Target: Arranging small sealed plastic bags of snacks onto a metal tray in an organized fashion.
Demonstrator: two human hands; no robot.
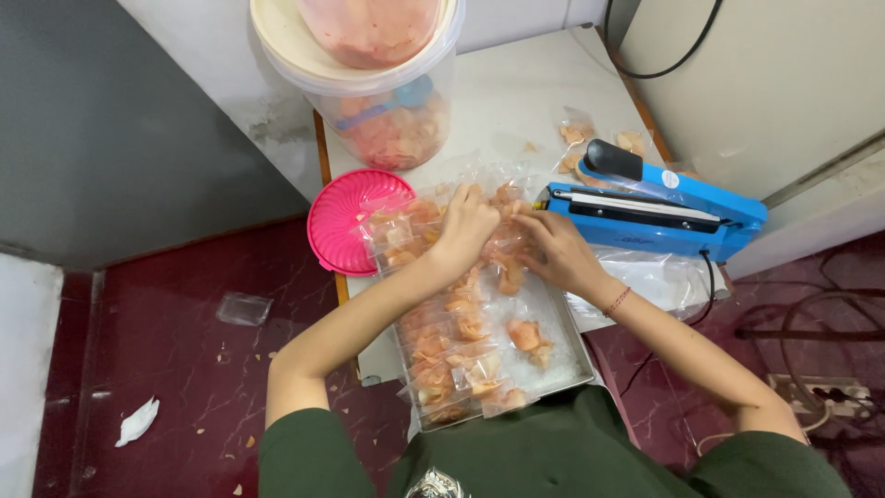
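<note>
Both hands are buried in a heap of small clear plastic packets of orange-pink crackers (461,323) on a shallow metal tray (562,355) that hangs a bit over the near edge of the white tabletop (525,92). The left hand (464,226) lies curled, palm down, on the far end of the heap; the right hand (558,251) pinches a packet, fingers narrow, just beside the blue impulse bag sealer (659,214). Risk as I see it: that tray overhang plus any pressing down could tip it, and the slippery packets stacked along the left rim could slide off, maybe knocking the pink ribbed plastic lid (346,221) at the left edge. Fingers near the sealer bar look iffy too.
</note>
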